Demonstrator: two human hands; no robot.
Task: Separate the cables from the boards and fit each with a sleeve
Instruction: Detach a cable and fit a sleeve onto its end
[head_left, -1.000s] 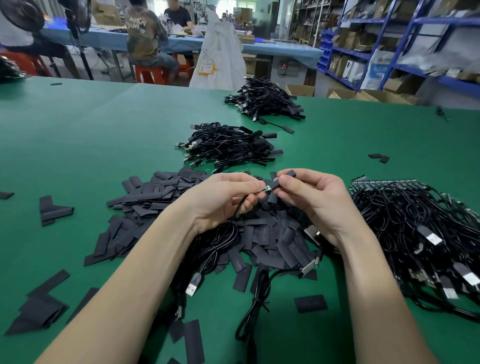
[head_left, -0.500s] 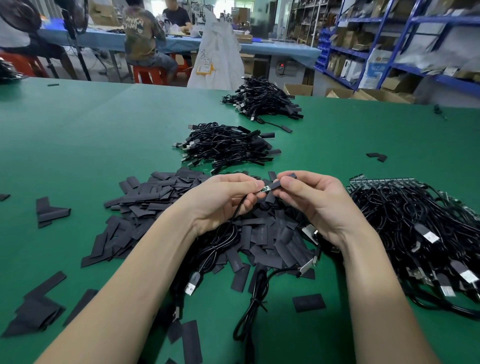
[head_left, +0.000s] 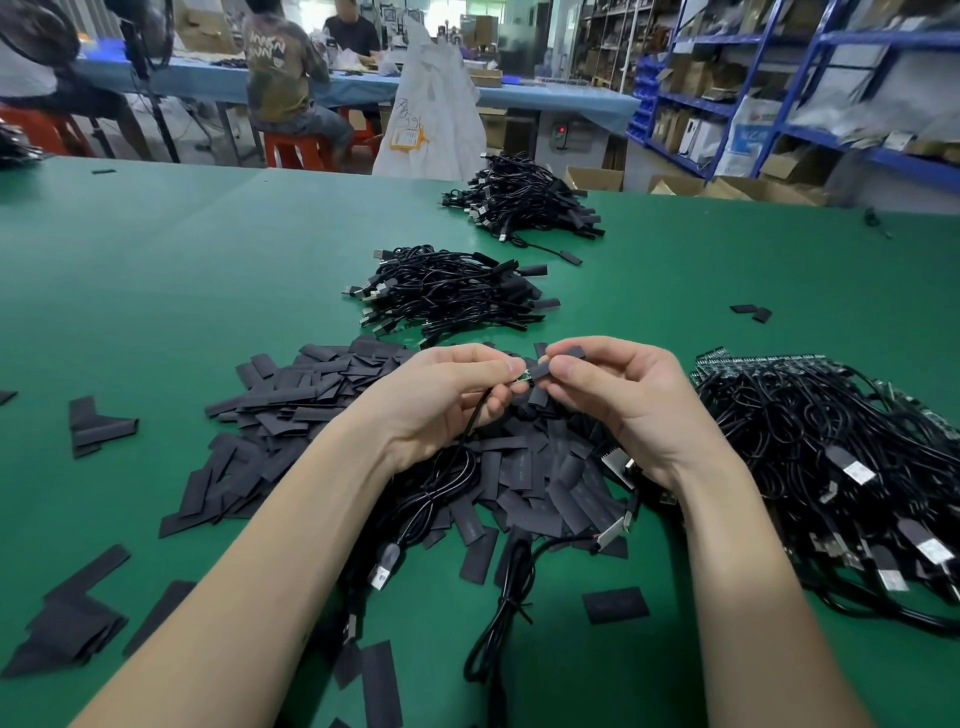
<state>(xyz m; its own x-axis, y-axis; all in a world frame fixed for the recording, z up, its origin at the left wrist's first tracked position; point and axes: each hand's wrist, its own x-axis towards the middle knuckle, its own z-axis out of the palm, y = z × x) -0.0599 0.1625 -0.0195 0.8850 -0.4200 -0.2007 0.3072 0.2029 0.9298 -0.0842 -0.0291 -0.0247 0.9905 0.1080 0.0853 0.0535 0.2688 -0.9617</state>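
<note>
My left hand (head_left: 441, 395) pinches the end of a black cable (head_left: 462, 457) just behind its small green board tip (head_left: 523, 380). My right hand (head_left: 623, 395) pinches a flat black sleeve (head_left: 550, 366) whose mouth meets that tip. The cable hangs down under my left wrist to a USB plug (head_left: 383, 571). Below both hands lies a heap of loose black sleeves (head_left: 322, 395). At the right sits a tangle of cables on boards (head_left: 831, 467).
Two piles of sleeved cables lie further back, one in the middle (head_left: 447, 296) and one beyond (head_left: 524, 200). Stray sleeves dot the green table (head_left: 156, 291) at left (head_left: 98, 426) and front (head_left: 615, 605). People sit at a far blue table; shelving stands at the right.
The sleeve in my right hand has edged leftward onto the cable's board tip. Both hands stay in nearly the same place.
</note>
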